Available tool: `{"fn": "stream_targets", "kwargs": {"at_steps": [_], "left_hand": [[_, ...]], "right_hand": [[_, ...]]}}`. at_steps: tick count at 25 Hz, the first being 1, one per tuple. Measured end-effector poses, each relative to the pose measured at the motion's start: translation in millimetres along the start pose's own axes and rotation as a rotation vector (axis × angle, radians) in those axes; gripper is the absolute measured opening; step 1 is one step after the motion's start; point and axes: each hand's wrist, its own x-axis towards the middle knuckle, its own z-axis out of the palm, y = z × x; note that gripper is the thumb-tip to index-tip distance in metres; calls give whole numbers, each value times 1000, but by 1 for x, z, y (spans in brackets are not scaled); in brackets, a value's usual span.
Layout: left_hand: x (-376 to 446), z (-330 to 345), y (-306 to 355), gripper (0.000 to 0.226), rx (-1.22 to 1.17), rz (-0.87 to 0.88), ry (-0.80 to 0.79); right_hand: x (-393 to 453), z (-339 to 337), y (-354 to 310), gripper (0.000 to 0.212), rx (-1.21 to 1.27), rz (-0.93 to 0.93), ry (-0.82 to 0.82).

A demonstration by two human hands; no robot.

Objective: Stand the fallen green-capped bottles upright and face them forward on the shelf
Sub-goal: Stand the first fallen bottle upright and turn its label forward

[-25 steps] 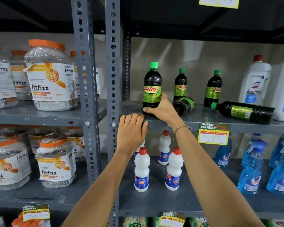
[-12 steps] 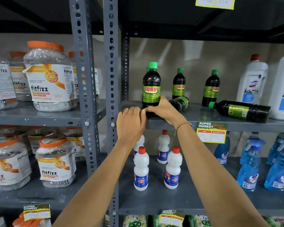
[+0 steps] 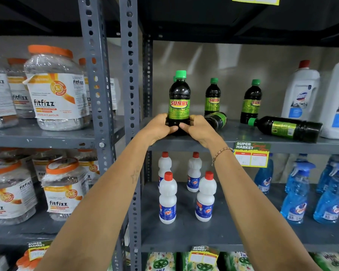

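A dark green-capped Sunny bottle [image 3: 179, 100] stands upright at the front left of the grey shelf [image 3: 243, 143], label facing me. My left hand [image 3: 160, 127] and my right hand [image 3: 199, 128] both grip its base from either side. Behind my right hand a second Sunny bottle [image 3: 217, 119] lies on its side, partly hidden. Further right a third fallen bottle [image 3: 286, 129] lies with its cap pointing left. Two more green-capped bottles [image 3: 212, 97] [image 3: 251, 101] stand upright at the back.
Large white jugs [image 3: 301, 92] stand at the shelf's right end. A yellow price tag [image 3: 250, 154] hangs on the shelf edge. White red-capped bottles [image 3: 167, 200] and blue spray bottles [image 3: 295, 194] fill the shelf below. Fitfizz jars [image 3: 55, 90] crowd the left rack beyond the steel uprights [image 3: 129, 75].
My left hand rose from the shelf edge and closed on the upright bottle's base, joining my right hand. The view drifted slightly.
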Motion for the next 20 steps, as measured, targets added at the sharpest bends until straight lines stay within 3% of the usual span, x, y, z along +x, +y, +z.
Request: {"fn": "stream_targets", "kwargs": {"at_steps": [8,20], "left_hand": [[-14,-10,-1,52,-30,38,9],[-30,-8,-2,54,-32,111,11]], "right_hand": [[-15,-4,-4,28,-6,-41,-21],[-31,-8,-11,37,24,-58,-56]]}}
